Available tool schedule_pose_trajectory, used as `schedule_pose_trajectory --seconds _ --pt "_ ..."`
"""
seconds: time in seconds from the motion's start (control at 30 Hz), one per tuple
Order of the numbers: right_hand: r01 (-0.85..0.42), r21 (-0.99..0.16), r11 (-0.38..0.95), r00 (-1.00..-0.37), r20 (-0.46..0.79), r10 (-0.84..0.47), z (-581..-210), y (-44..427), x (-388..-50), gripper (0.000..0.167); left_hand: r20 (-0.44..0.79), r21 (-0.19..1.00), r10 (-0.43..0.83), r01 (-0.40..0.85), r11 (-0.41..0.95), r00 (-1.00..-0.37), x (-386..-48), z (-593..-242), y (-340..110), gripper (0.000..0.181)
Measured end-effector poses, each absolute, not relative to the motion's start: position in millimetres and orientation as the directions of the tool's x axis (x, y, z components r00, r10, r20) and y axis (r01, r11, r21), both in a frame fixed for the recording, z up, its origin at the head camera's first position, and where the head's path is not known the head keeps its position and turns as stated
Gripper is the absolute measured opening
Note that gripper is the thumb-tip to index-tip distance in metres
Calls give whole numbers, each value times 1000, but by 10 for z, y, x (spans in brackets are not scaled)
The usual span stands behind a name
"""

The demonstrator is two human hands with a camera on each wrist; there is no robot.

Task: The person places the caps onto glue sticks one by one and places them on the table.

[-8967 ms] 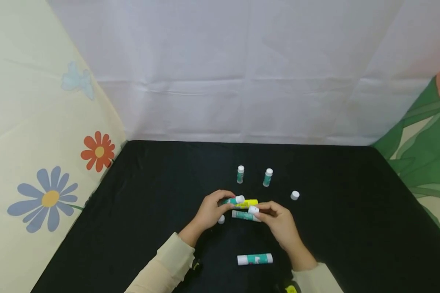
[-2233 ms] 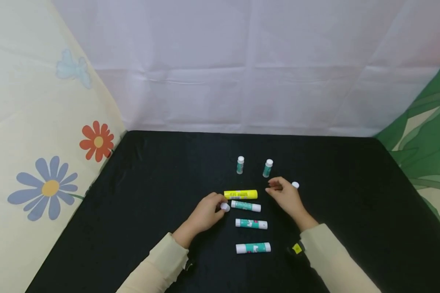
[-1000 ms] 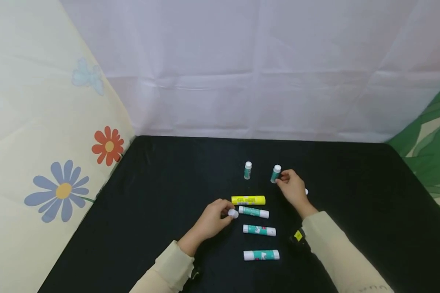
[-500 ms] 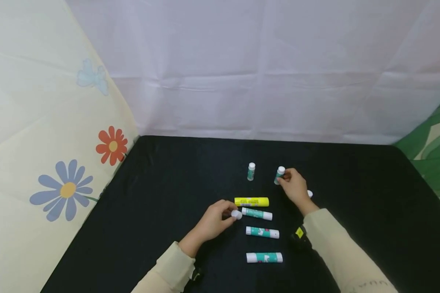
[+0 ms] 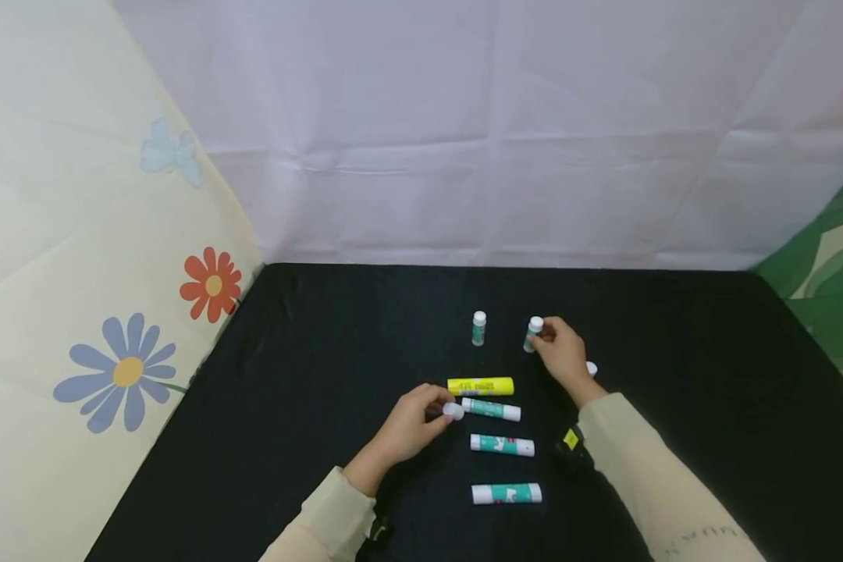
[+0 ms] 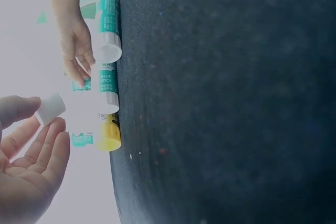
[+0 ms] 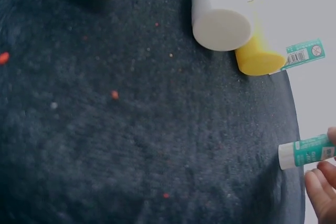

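My left hand pinches a small white cap between thumb and fingertips, low over the black cloth. Just to the right of it lie a yellow glue stick and, nearer me, three green-and-white glue sticks, the closest of them a larger glue stick. Farther away my right hand holds an upright green glue stick with a white top, thumb on one side and fingers on the other. A second upright glue stick stands to its left, untouched.
Behind my right wrist a loose white cap shows partly. The black-covered table ends at a white cloth backdrop. A flower-printed cloth hangs at the left, a leaf-printed one at the right.
Nine seconds ago my left hand held a glue stick and my right a cap; that stick now lies in the row. My left has since taken a cap, my right the upright stick.
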State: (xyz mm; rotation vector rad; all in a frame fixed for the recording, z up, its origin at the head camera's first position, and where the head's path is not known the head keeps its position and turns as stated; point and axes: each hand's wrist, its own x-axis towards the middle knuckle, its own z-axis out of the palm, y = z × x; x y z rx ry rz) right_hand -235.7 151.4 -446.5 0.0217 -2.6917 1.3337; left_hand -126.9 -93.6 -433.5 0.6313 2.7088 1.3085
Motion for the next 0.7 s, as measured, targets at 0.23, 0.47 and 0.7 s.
schedule_pose_trajectory --seconds 0.23,0.47,0.7 --pt "-97 -800 592 -990 141 28 -4477 1523 -2341 25 103 771 394 324 548 -913 -1259 -4335 -922 17" --pt "-97 -816 569 -991 131 19 -4477 1539 -2289 23 98 775 403 324 542 -910 -1239 -4328 -890 17" --pt "-91 -832 547 -992 121 19 -4454 1544 -2226 23 121 780 403 338 527 -907 -1245 -4327 -875 17"
